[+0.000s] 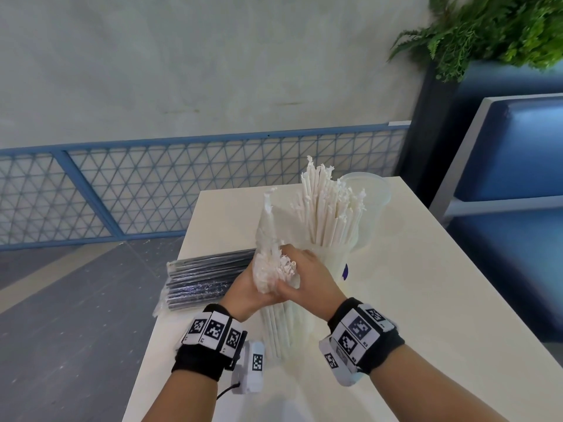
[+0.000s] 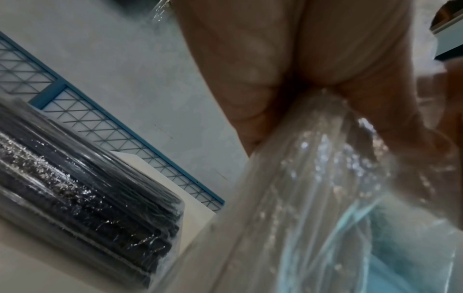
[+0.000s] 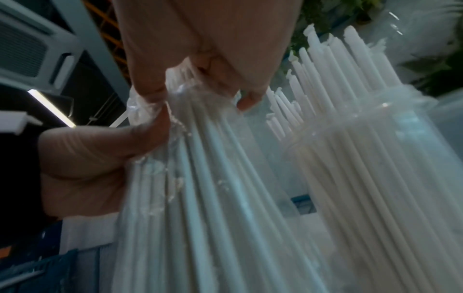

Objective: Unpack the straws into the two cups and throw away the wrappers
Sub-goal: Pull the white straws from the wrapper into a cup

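A clear plastic wrapper (image 1: 268,229) with several white straws (image 1: 281,324) inside stands upright on the cream table (image 1: 411,300). Both hands hold it near its open top. My left hand (image 1: 256,287) grips the bunched plastic from the left. My right hand (image 1: 294,274) pinches the wrapper (image 3: 180,95) from the right, fingers curled into the film over the straws (image 3: 200,198). Just behind stands a clear cup (image 1: 339,263) packed with white straws (image 1: 329,208). A second clear cup (image 1: 370,193) stands behind that one. A sealed pack of black straws (image 1: 210,275) lies to the left.
The black straw pack (image 2: 87,198) sits at the table's left edge, close under my left wrist. A blue mesh railing (image 1: 182,184) runs behind the table. A blue padded bench (image 1: 518,178) and a green plant (image 1: 487,28) are on the right.
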### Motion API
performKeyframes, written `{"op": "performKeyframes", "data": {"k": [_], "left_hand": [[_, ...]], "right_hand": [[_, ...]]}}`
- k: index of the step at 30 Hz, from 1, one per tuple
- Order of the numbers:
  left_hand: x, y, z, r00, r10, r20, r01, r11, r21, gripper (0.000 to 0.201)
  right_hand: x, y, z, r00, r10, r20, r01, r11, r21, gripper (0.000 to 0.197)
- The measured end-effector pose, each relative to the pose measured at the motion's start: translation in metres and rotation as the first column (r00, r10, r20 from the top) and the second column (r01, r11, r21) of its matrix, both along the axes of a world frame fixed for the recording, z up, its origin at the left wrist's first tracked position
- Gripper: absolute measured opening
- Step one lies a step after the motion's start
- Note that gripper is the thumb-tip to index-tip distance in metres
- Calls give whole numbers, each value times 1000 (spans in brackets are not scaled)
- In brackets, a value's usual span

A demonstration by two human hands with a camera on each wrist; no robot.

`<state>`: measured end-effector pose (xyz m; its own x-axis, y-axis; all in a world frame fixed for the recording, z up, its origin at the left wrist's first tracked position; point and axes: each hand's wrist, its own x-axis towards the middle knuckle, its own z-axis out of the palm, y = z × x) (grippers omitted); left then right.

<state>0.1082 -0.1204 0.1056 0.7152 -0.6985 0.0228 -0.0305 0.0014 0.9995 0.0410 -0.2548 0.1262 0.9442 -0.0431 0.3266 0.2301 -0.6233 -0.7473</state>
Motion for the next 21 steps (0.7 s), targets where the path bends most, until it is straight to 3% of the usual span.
{"op": "performKeyframes", "data": {"k": [2,6,10,12,14,21], "left_hand": [[1,-1,-2,1000,7,-8,-7,1000,5,62],[2,-4,-4,999,39,-13,-39,999,2,52],[2,-4,-4,998,67,-14,-67,998,7,45],[2,-2,-5,996,88,-6,-88,995,41,43],[2,0,-7,993,119,12,-120,989,89,26],[0,-3,-7,991,136,-15,-133,983,124,17]], "right_hand": [[0,0,-1,996,29,-84,-18,993,121,54],[1,2,-4,997,-30,-75,47,971,233,37],[5,4,-15,984,-156,-84,173,945,279,47],[5,2,-10,973,-217,-74,229,898,376,31],[4,-4,3,963,-265,-53,257,841,477,17],[14,-21,49,923,-379,72,251,732,634,39]]}}
